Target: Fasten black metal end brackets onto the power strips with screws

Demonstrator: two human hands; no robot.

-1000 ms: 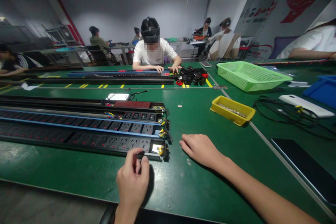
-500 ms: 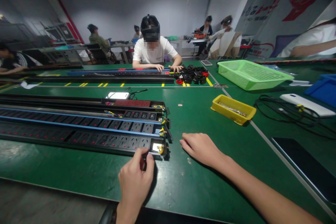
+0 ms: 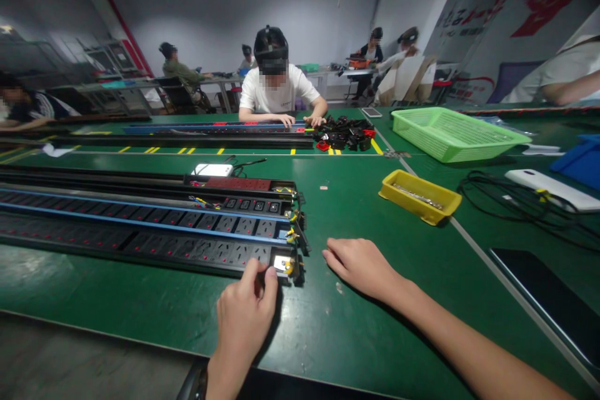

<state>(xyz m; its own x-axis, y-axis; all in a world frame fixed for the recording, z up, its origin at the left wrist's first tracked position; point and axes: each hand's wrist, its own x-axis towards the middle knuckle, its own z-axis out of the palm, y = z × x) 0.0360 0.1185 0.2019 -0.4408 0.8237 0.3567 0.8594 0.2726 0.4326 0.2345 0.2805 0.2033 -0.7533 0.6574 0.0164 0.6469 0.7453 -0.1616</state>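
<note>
My left hand is at the near edge of the front black power strip, close to its right end. The index finger and thumb are bent with a gap between them, and the fingertips reach the strip's edge; I see nothing held. Palm down on the green table, my right hand rests just right of the strip ends, fingers loosely bent and partly hidden underneath. Behind the front strip lie a blue-edged socket strip and more black strips, with yellow-green wire ends at their right ends.
To the right are a yellow bin of small metal parts, a green basket, black cables and a dark phone-like slab. Across the table, a person works beside a pile of black parts.
My left hand has shifted very slightly right and up along the strip's edge. The whole view has moved a little; my right hand stays resting on the table.
</note>
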